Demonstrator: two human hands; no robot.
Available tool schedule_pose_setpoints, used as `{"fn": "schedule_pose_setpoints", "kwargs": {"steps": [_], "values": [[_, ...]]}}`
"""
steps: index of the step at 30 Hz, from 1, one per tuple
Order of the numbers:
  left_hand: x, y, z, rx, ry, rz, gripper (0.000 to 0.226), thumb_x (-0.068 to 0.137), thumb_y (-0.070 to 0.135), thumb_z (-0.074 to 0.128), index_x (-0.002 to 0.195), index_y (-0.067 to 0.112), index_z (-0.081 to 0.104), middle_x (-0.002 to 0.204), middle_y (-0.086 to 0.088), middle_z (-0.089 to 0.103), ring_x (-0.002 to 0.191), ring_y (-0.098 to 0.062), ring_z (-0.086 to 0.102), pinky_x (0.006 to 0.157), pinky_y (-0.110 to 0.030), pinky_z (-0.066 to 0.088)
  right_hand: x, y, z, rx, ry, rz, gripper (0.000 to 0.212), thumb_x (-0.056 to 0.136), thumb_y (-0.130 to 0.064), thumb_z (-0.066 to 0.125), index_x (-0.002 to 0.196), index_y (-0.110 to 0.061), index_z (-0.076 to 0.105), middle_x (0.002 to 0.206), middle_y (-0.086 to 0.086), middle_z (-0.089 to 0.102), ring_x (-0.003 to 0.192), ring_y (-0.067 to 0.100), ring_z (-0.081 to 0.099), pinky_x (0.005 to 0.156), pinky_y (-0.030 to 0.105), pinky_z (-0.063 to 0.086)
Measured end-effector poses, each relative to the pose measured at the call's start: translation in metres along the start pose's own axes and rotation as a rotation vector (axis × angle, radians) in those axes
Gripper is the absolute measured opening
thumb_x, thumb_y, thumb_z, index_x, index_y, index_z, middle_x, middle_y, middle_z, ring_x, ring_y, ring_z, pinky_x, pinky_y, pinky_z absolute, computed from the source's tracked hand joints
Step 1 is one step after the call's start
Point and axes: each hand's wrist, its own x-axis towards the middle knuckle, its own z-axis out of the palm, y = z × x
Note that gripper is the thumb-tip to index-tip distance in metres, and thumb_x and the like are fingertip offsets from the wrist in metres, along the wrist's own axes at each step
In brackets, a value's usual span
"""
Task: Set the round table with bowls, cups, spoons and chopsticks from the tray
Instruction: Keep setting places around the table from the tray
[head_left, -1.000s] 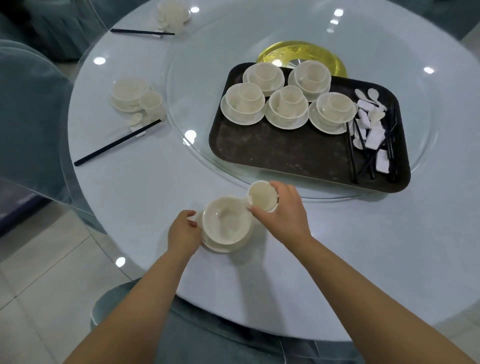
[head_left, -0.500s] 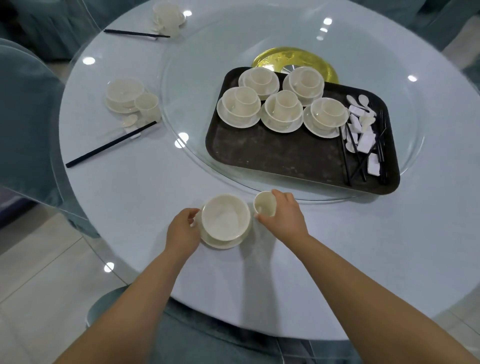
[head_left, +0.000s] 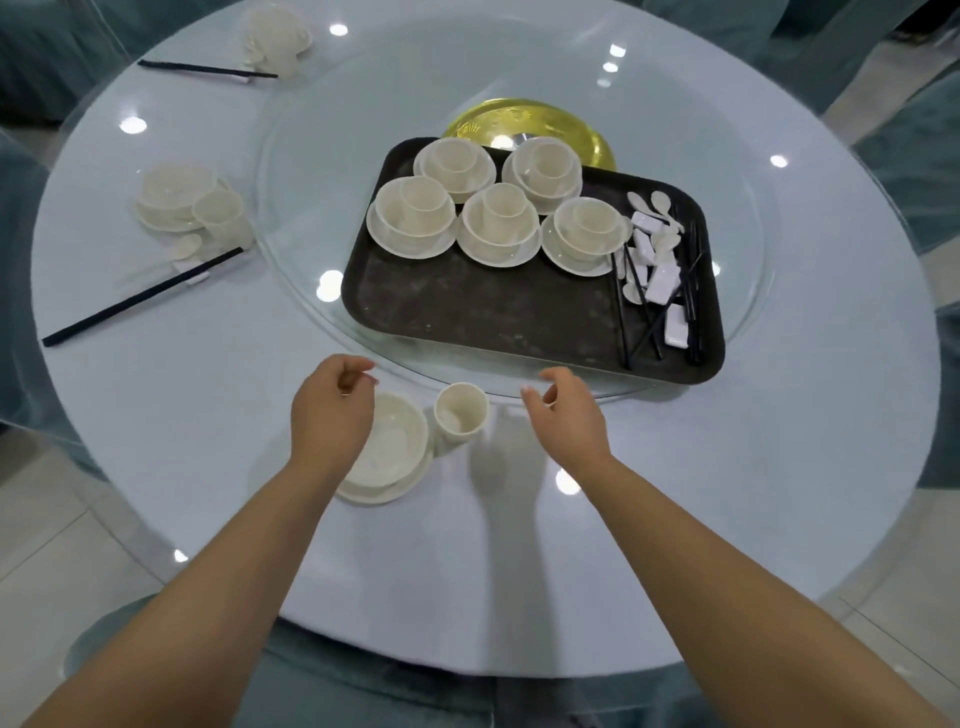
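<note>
Hands (head_left: 332, 410) hover over cream bowl (head_left: 395, 452), cup (head_left: 461, 415).

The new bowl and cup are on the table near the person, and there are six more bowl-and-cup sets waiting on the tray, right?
Not quite: the head view shows five bowl-and-cup sets on the tray, not six. The rest is right: the new bowl and the cup stand on the table near the person.
</note>
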Motion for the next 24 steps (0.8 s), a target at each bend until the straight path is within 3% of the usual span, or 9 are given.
{"fn": "schedule_pose_setpoints", "kwargs": {"steps": [4,9,12,17,21,24], "values": [[-0.006,0.034,0.031,-0.039,-0.062,0.025,0.017,0.093,0.016,0.056,0.094,0.030,0.065,0.089,0.018,0.064,0.084,-0.001,0.059,0.070,-0.014,0.042,0.034,0.038,-0.045,-0.028,0.024,0.039,0.035,0.094,-0.037,0.055,0.121,-0.015,0.057,0.095,0.002,0.061,0.085,0.019,0.056,0.077,0.031,0.042],[-0.021,0.055,0.072,-0.039,-0.097,0.020,0.020,0.092,0.012,0.056,0.089,0.030,0.066,0.090,0.011,0.067,0.088,-0.009,0.062,0.081,-0.024,0.046,0.082,0.077,-0.100,-0.101,0.118,0.055,0.026,0.090,-0.023,0.059,0.113,-0.011,0.062,0.091,0.003,0.063,0.091,0.027,0.062,0.074,0.030,0.043],[-0.027,0.061,0.090,-0.010,-0.104,-0.001,0.018,0.092,0.011,0.056,0.093,0.025,0.066,0.093,0.005,0.068,0.089,-0.012,0.061,0.081,-0.022,0.045,0.103,0.091,-0.114,-0.168,0.144,0.038,0.028,0.088,-0.017,0.057,0.115,-0.010,0.062,0.113,0.011,0.061,0.100,0.034,0.061,0.078,0.035,0.044],[-0.032,0.068,0.108,0.002,-0.106,-0.026,0.017,0.093,0.009,0.055,0.097,0.020,0.068,0.092,0.003,0.068,0.086,-0.010,0.062,0.069,-0.011,0.041,0.128,0.109,-0.117,-0.299,-0.018,0.000,0.048,0.091,-0.012,0.052,0.138,-0.011,0.045,0.144,0.010,0.043,0.114,0.037,0.055,0.088,0.038,0.043],[-0.031,0.075,0.117,0.000,-0.117,-0.044,0.019,0.092,0.008,0.055,0.093,0.022,0.067,0.089,0.006,0.068,0.087,-0.012,0.064,0.073,-0.015,0.045,0.140,0.120,-0.119,-0.414,-0.054,-0.050,0.036,0.088,-0.007,0.050,0.124,-0.006,0.044,0.137,0.012,0.043,0.092,0.038,0.056,0.072,0.037,0.041],[-0.031,0.077,0.125,0.019,-0.119,-0.061,0.017,0.093,0.009,0.055,0.093,0.022,0.066,0.091,0.003,0.069,0.088,-0.014,0.065,0.071,-0.017,0.046,0.149,0.125,-0.120,-0.498,-0.068,-0.074,0.047,0.089,-0.009,0.051,0.134,-0.006,0.037,0.153,0.007,0.029,0.090,0.040,0.060,0.069,0.037,0.043]]}}
